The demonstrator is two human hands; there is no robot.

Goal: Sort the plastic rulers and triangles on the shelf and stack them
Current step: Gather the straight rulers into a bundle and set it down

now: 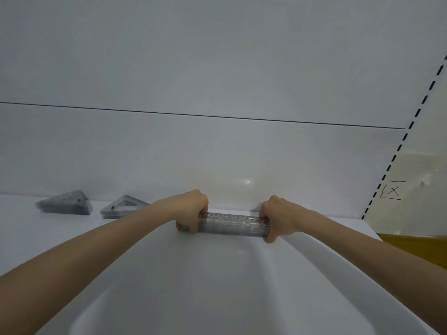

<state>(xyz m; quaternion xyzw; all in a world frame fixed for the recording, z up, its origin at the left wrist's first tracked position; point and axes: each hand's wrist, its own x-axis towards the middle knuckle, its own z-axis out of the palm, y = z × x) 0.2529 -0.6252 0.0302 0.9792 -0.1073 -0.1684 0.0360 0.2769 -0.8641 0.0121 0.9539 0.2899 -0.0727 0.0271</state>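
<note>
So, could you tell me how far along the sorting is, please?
Done: the leftmost triangle stack and second triangle stack sit on the shelf. In hand: left hand and right hand grip the ruler bundle by its ends. Left: likely setting it down squared.

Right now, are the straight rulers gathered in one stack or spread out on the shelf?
Gathered: the rulers form one tight stack, the left hand gripping one end, the right hand the other.

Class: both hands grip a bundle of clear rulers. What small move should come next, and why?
Probably set the ruler bundle flat on the shelf, beside the nearer triangle stack: the left hand and right hand grip its ends, and triangles already lie stacked.
</note>
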